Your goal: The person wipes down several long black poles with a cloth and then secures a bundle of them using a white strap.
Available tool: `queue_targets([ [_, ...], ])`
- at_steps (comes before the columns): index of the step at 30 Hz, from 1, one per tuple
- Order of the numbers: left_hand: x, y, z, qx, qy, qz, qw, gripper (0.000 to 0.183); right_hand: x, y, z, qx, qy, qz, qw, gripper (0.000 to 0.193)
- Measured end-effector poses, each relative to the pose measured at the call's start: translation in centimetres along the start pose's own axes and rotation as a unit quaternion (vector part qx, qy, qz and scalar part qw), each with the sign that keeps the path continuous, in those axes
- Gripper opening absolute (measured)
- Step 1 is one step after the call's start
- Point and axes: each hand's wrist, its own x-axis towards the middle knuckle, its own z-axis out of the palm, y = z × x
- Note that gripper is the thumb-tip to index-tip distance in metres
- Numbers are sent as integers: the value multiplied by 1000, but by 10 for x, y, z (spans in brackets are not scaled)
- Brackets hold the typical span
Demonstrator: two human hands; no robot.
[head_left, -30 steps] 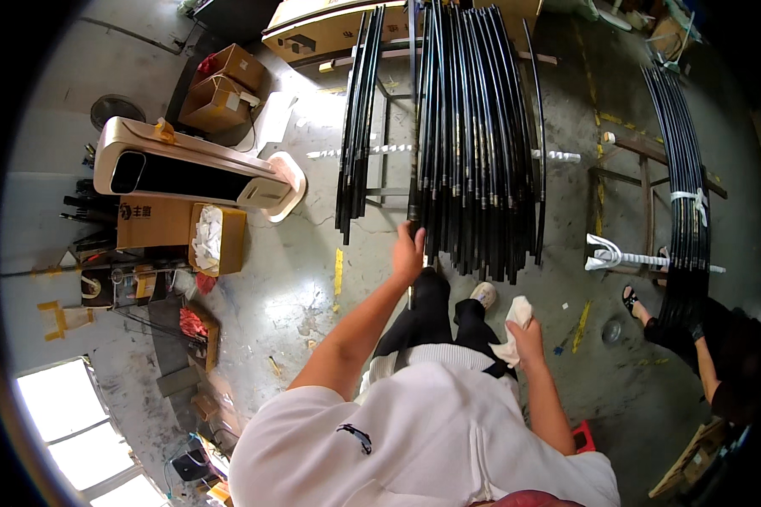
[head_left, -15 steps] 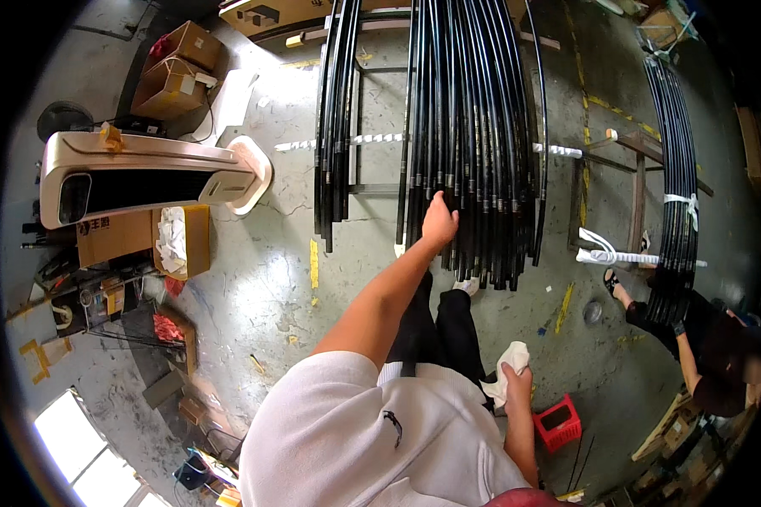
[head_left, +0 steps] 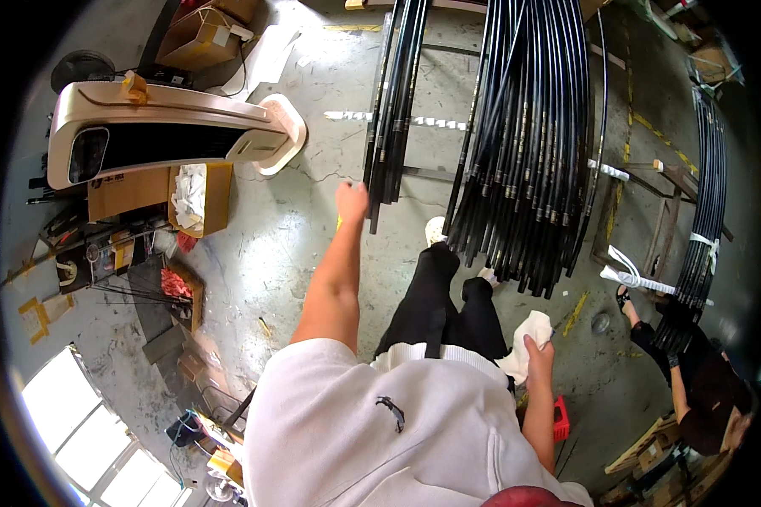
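My left hand [head_left: 352, 201] is stretched forward, its fingers curled closed at the leftmost black rod of a small group of rods [head_left: 393, 127]; the fingers partly hide that rod's lower end. To the right, a much larger bundle of long black rods [head_left: 528, 160] lies fanned out, one rod slanting across the others. Low at my right side, my right hand [head_left: 539, 359] is closed around a crumpled white cloth [head_left: 531, 329].
Metal rack legs and a white-wrapped bar [head_left: 440, 123] support the rods. A tall pale-gold appliance [head_left: 169, 127] stands at left beside a carton of white material [head_left: 216, 198]. A person [head_left: 710, 406] is at right, near a tied rod bundle [head_left: 708, 186]. A red stool [head_left: 561, 418] is behind my right arm.
My left hand has moved left, from the large bundle to the small group. One rod in the large bundle now lies slanted. My right hand still holds the cloth.
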Motion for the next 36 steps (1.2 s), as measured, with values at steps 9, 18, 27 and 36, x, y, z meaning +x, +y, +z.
queue_targets([
  [9, 13, -68, 34, -156, -190, -100, 964, 55, 3, -26, 14, -65, 0, 2, 998, 37],
  [18, -6, -38, 22, -29, -24, 45, 998, 34, -6, -25, 13, -27, -6, -3, 1000, 38],
  [27, -122, -6, -91, -135, 3, 152, 979, 26, 15, -51, 11, 197, -16, -97, 975, 46],
  [36, -253, 221, -158, -129, -219, 297, 921, 25, -3, -148, 81, 267, -265, -208, 903, 45],
])
